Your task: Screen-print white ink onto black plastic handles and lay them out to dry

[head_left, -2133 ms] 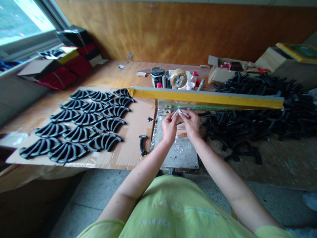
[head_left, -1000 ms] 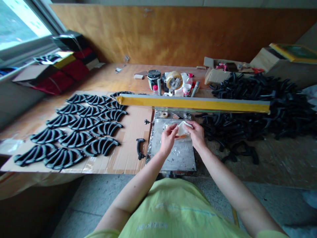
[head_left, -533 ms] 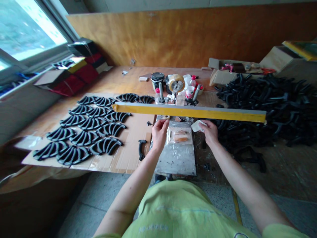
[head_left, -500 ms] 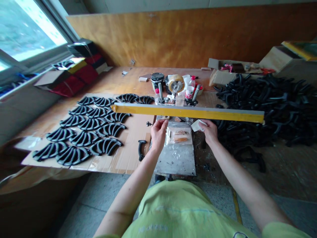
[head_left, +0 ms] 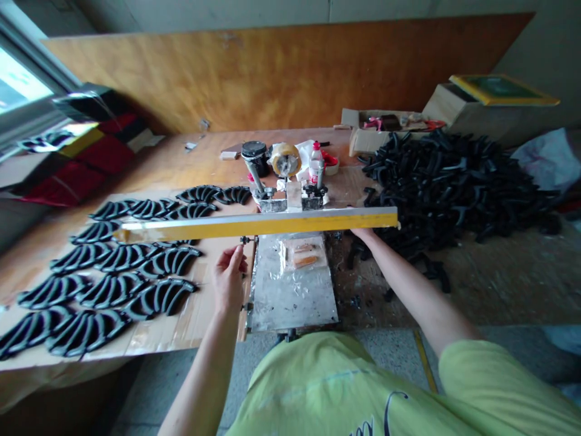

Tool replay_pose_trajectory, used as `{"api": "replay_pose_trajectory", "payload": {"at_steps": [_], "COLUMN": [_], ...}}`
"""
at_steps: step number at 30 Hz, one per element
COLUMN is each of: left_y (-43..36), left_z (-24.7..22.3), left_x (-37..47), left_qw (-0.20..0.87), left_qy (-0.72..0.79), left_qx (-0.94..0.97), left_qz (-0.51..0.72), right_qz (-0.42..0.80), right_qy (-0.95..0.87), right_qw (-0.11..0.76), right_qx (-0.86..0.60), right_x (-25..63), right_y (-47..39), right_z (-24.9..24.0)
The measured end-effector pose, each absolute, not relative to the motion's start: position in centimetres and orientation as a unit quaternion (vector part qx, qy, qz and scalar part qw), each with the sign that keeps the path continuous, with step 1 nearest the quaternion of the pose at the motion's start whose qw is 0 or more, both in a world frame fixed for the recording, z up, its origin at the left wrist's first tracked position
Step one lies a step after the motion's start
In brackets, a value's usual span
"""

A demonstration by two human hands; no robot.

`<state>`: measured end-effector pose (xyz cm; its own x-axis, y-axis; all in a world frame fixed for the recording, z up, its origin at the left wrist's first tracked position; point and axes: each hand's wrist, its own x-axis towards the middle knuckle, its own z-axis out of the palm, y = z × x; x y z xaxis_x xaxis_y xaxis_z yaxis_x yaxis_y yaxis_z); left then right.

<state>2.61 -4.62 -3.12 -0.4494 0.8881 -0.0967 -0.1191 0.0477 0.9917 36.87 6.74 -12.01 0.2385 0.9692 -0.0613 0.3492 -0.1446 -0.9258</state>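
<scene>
My left hand (head_left: 230, 272) is over the cardboard, left of the metal plate (head_left: 295, 303), fingers curled in with the thumb on top. A dark bit shows beneath its fingers; what it grips is mostly hidden. My right hand (head_left: 362, 233) reaches beneath the right end of a long yellow bar (head_left: 254, 226), beside the pile of black curved handles (head_left: 454, 181). Its fingers are hidden behind the bar. Clear film with orange-brown pieces (head_left: 305, 257) lies on the plate. Rows of black curved handles (head_left: 106, 290) lie fanned out on the cardboard (head_left: 213, 327) at left.
Behind the bar are a black tub (head_left: 255, 158), a tape roll (head_left: 285, 160) and a red-capped bottle (head_left: 316, 163). Metal clamp posts (head_left: 321, 175) stand there. Open cardboard boxes (head_left: 370, 140) sit back right. A red box (head_left: 86, 160) is at left.
My view has turned right. My left hand moved left off the plate to where a lone black handle lay. My right hand went under the bar; its white slip is out of sight.
</scene>
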Motion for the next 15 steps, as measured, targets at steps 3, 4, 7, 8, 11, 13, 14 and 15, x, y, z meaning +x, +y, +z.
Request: {"api": "replay_pose_trajectory", "payload": {"at_steps": [3, 4, 7, 8, 11, 13, 14, 15], "left_y": [-5.9, -6.4, -7.8, -8.3, -9.4, -9.8, -9.9, -9.9], "left_z": [-4.4, -4.9, -6.0, -6.3, -6.9, -7.2, -7.4, -7.5], "left_x": [0.5, -0.3, -2.3, -2.8, -4.2, -4.8, -5.0, -5.1], "left_qw": [0.398, 0.395, 0.389, 0.388, 0.377, 0.37, 0.366, 0.364], "left_qy": [0.634, 0.644, 0.671, 0.679, 0.698, 0.708, 0.714, 0.718], "left_qx": [0.303, 0.297, 0.269, 0.256, 0.211, 0.191, 0.187, 0.189], "left_qz": [0.59, 0.584, 0.571, 0.568, 0.572, 0.57, 0.567, 0.562], "right_qz": [0.279, 0.249, 0.186, 0.167, 0.117, 0.098, 0.096, 0.098], "right_qy": [-0.593, -0.617, -0.631, -0.621, -0.576, -0.54, -0.521, -0.504], "right_qw": [0.265, 0.208, 0.113, 0.1, 0.067, 0.042, 0.032, 0.024], "right_qx": [-0.707, -0.717, -0.745, -0.759, -0.806, -0.835, -0.847, -0.858], "right_x": [38.6, 39.1, 41.0, 41.8, 45.1, 47.6, 48.7, 49.7], "right_y": [2.1, 0.3, -4.6, -6.0, -9.6, -11.7, -12.6, -13.4], "right_z": [-13.2, -13.6, -14.4, -14.4, -14.3, -14.5, -14.7, -15.1]}}
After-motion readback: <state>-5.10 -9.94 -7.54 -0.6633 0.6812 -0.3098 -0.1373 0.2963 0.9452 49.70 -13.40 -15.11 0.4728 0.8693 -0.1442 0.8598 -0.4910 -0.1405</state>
